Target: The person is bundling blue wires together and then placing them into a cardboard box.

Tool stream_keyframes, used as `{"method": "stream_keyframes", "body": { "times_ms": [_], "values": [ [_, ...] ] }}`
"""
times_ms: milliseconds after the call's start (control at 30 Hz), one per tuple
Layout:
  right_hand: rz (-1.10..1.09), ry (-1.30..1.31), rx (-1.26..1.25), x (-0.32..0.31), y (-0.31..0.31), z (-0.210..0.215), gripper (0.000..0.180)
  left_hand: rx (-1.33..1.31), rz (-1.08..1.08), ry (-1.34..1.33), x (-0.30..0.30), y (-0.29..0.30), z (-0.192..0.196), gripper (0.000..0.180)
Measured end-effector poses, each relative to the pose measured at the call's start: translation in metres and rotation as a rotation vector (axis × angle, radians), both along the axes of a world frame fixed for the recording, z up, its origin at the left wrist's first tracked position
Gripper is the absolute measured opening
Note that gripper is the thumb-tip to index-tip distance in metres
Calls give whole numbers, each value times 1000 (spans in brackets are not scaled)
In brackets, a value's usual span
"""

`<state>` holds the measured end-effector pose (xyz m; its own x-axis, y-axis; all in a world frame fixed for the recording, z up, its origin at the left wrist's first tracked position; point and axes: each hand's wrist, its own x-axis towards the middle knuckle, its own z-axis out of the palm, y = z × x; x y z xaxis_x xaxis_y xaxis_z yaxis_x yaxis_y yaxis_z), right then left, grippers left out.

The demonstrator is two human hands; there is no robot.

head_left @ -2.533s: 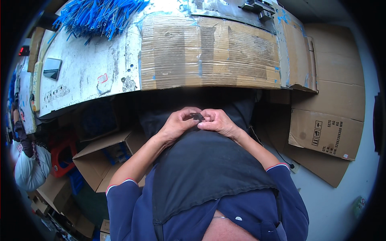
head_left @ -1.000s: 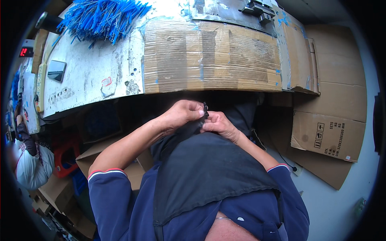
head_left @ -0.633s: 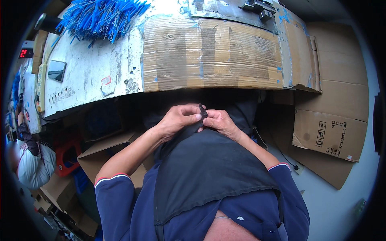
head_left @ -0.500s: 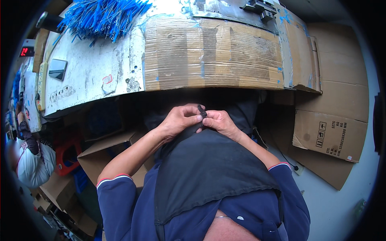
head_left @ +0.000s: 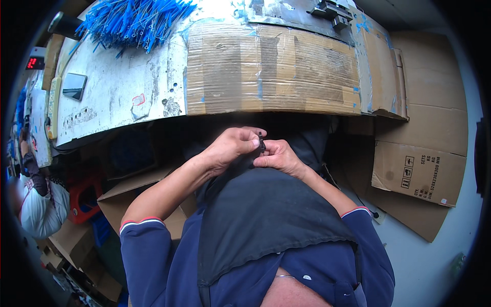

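Note:
A small dark piece (head_left: pixel 261 143), too small to identify, is held above my lap at the workbench's front edge. My left hand (head_left: pixel 234 147) pinches it between thumb and fingers. From the other side, my right hand (head_left: pixel 279 155) has curled fingers touching the piece, its thumb lying lower and a little apart from it. Both forearms rest close to the black apron (head_left: pixel 266 215). Against the dark cloth, the lower end of the piece is hard to make out.
The workbench (head_left: pixel 117 97) carries a heap of blue wire-like strips (head_left: pixel 135 23), a phone-like slab (head_left: pixel 74 86) and a cardboard cover (head_left: pixel 276 71). A metal fixture (head_left: pixel 335 14) stands at the back. Cartons (head_left: pixel 409 169) lie to the right; another person (head_left: pixel 43 204) sits at far left.
My left hand has shifted slightly up with the dark piece. My right thumb has come away from the piece and now sits lower.

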<state>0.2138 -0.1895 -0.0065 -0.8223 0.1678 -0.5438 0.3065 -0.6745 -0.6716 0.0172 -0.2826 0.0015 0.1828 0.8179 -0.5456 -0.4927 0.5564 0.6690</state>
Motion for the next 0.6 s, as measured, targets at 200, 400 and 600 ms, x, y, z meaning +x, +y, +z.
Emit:
{"method": "stream_keyframes", "body": {
  "times_ms": [200, 400, 600],
  "values": [
    [25, -80, 114, -3, -4, -1, 28, 4, -96, 140, -5, -3, -9, 19],
    [38, -63, 77, 0, -3, 0, 24, -65, -20, -84, -8, -19, -12, 36],
    [33, -66, -12, 2, -4, -2, 25, -97, 122, -220, 5, -26, -17, 44]
  ]
}}
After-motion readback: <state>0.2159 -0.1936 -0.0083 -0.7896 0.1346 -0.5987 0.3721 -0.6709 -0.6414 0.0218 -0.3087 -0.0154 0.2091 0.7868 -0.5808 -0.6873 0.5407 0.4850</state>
